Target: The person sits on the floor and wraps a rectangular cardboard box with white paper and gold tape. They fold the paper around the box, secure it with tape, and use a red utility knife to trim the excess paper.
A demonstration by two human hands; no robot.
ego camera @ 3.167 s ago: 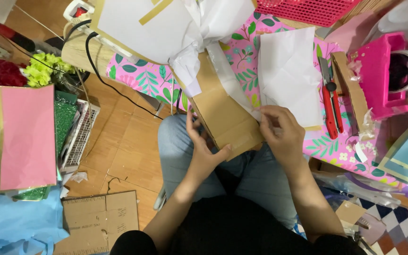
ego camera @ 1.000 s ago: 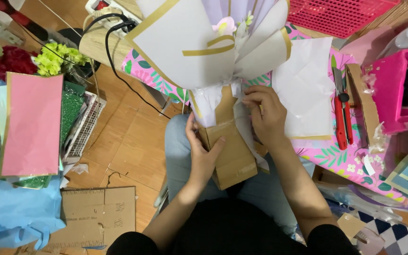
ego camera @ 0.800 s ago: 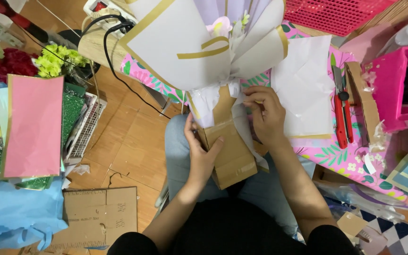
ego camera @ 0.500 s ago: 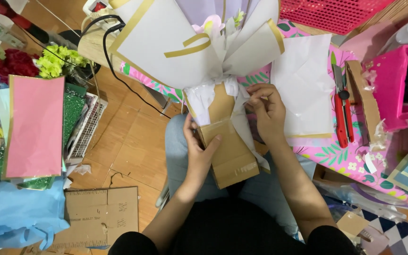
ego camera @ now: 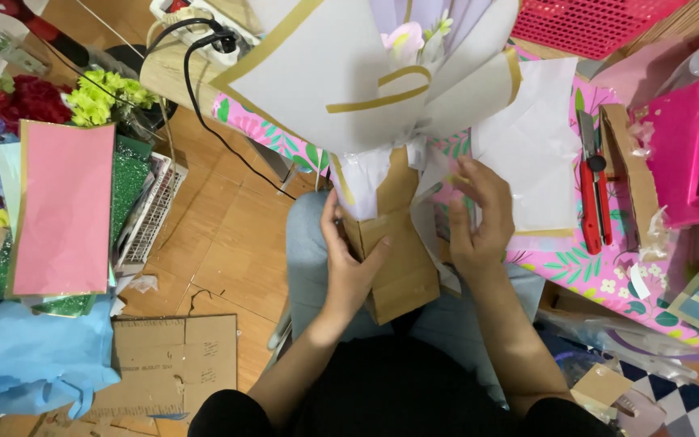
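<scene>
The left hand (ego camera: 349, 263) has its grip closed on the stiff brown cardboard handle (ego camera: 394, 251) of the white, gold-edged paper bouquet (ego camera: 366, 81), which stands upright over the lap, its long axis pointing away from the person. The right hand (ego camera: 479, 218), fingers spread and released, rests against the handle's side beside the smooth white paper sheet (ego camera: 531, 154) on the floral pink table (ego camera: 576, 267).

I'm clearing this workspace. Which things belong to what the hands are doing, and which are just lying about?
In hand:
left hand gripping the brown paper base
right hand at the bouquet's white wrap

Lying about:
red cutter
pink paper sheet
blue tissue
flattened cardboard
power strip
</scene>
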